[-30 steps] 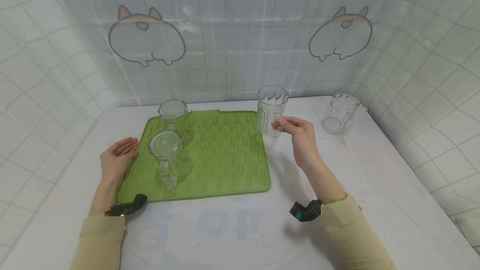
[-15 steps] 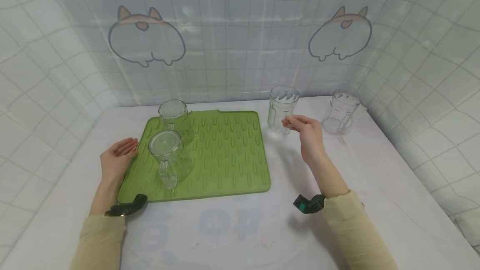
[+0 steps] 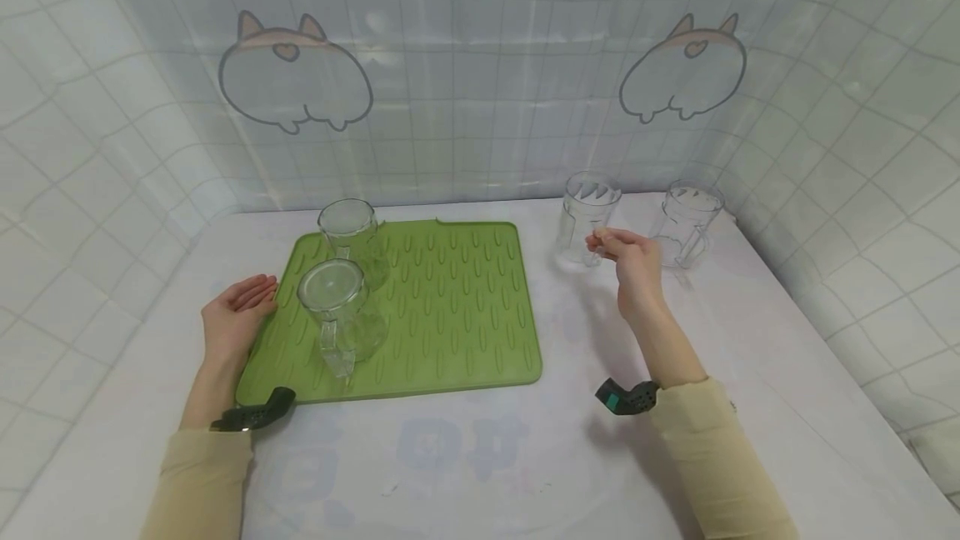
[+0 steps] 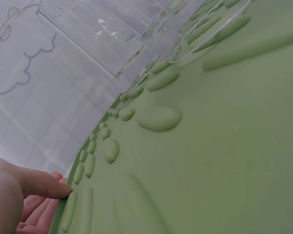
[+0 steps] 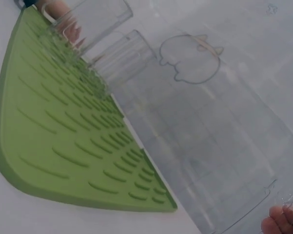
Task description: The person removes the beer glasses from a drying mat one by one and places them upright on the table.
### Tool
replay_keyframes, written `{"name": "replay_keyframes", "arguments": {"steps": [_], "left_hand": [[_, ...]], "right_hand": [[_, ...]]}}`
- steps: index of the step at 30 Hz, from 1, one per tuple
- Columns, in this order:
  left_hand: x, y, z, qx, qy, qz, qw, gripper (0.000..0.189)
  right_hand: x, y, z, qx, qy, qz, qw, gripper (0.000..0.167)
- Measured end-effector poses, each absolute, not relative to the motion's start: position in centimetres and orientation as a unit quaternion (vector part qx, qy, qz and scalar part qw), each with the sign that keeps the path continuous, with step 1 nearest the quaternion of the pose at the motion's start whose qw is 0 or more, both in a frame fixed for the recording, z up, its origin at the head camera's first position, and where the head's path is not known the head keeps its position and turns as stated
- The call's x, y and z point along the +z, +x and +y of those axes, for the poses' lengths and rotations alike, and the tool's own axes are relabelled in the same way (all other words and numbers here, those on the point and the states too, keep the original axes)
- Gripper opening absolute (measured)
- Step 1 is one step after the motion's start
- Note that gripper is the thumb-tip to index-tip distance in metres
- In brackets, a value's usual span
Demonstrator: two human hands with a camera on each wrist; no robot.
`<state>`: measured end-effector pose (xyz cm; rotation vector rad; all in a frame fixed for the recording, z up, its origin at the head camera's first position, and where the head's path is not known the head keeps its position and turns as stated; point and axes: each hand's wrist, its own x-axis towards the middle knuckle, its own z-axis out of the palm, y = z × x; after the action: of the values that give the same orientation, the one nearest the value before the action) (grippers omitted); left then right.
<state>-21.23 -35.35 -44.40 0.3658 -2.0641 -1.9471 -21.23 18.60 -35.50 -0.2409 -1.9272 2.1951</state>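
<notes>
"One clear mug (image 3: 583,219) is in your right hand (image 3: 636,265): the fingers pinch it at the handle side. What has just changed for you?"

"You have moved it to the right. One second ago it was at the right edge of the green mat (image 3: 465,307); now it is apart from it, with a strip of counter (image 3: 558,348) between. For your work this means, I judge, that the mug now belongs less to the mat and more to the side of the far-right mug (image 3: 688,219)."

"And does your left hand (image 3: 234,315) help?"

"It rests at the left edge of the mat, the fingers relaxed and a little bent, the thumb touching the edge. It holds no mug."

"What else do you have around?"

"A rear mug (image 3: 354,240) and a front mug (image 3: 337,307) stand on the left part of the mat, in the same places as before."

"Is something in your way?"

"The far-right mug is near, and your right hand partly covers it, so room there is narrower. Whether your held mug touches the counter, I cannot tell."
</notes>
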Motion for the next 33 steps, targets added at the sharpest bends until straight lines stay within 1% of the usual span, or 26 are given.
{"name": "replay_keyframes", "arguments": {"steps": [8, 13, 15, 22, 33], "left_hand": [[-44.4, -21.3, -35.4, -0.677, 0.135, -0.711, 0.136, 0.054], [-44.4, -21.3, -35.4, -0.677, 0.140, -0.710, 0.132, 0.055], [-44.3, -21.4, -35.4, -0.676, 0.141, -0.711, 0.132, 0.055], [-44.3, -21.3, -35.3, -0.675, 0.137, -0.713, 0.132, 0.055], [-44.4, -21.4, -35.3, -0.672, 0.141, -0.714, 0.135, 0.054]], "right_hand": [[-35.9, -21.7, 19.7, 0.752, -0.105, -0.640, 0.121, 0.020], [-36.0, -21.8, 20.2, 0.753, -0.110, -0.637, 0.120, 0.028], [-36.0, -21.9, 20.3, 0.754, -0.111, -0.636, 0.120, 0.029], [-36.4, -22.1, 20.8, 0.748, -0.111, -0.642, 0.127, 0.016], [-37.3, -22.7, 21.4, 0.749, -0.120, -0.638, 0.134, 0.015]]}}
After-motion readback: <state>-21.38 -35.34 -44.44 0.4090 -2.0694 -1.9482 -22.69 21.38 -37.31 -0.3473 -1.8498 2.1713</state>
